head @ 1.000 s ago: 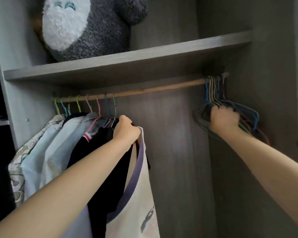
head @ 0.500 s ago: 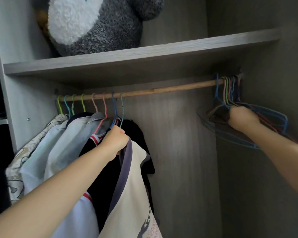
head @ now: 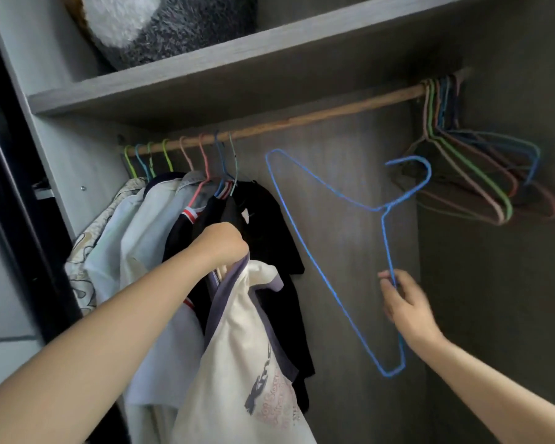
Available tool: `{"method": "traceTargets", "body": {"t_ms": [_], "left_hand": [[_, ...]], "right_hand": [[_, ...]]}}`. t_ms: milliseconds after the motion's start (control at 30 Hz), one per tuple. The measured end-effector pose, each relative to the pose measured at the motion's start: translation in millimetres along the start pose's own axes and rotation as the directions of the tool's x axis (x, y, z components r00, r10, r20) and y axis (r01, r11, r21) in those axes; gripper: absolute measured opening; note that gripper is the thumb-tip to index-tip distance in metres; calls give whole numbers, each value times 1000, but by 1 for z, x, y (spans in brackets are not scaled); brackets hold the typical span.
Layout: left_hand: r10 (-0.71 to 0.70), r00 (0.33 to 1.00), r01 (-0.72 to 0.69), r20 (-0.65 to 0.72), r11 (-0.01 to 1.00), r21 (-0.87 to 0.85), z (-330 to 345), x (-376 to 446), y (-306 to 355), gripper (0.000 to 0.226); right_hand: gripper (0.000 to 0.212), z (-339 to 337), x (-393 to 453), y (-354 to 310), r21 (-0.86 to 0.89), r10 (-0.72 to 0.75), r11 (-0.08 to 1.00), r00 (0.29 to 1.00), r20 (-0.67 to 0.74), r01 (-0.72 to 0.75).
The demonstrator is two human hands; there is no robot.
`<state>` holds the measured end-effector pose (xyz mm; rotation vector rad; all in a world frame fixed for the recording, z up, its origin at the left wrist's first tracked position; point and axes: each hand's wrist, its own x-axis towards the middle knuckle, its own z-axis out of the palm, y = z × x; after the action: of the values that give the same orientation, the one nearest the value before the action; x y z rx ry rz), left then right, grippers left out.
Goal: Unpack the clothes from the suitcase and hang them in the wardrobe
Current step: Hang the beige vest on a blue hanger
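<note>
Right hand (head: 407, 302) fingers pinch the blue hanger (head: 321, 270), now pulled free of the spare hangers (head: 481, 174) on the rail (head: 334, 112). Left hand (head: 221, 245) grips the cream T-shirt (head: 237, 363) collar beside the hung clothes (head: 148, 225). Likely next: thread hanger into shirt.

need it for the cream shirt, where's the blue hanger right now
In the head view, the blue hanger is off the rail, right of centre, pinched by the right hand, between the hung clothes and the spare hangers.
</note>
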<state>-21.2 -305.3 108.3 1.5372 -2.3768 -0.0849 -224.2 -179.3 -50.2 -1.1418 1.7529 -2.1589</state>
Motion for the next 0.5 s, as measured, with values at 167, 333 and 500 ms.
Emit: {"method": "traceTargets", "body": {"t_ms": [167,333,500], "left_hand": [[-108,989,104,101,994,38,4,-37,-4,34],[-355,920,390,168,879,-276,10,-86,-20,29],[-558,812,491,171,496,-716,8,-143,-28,32]], "right_hand": [[15,10,-45,-18,373,233,836,875,424,-403],[31,4,-64,-50,107,140,965,821,554,-237],[24,-14,-74,-88,151,33,975,779,627,-163]]}}
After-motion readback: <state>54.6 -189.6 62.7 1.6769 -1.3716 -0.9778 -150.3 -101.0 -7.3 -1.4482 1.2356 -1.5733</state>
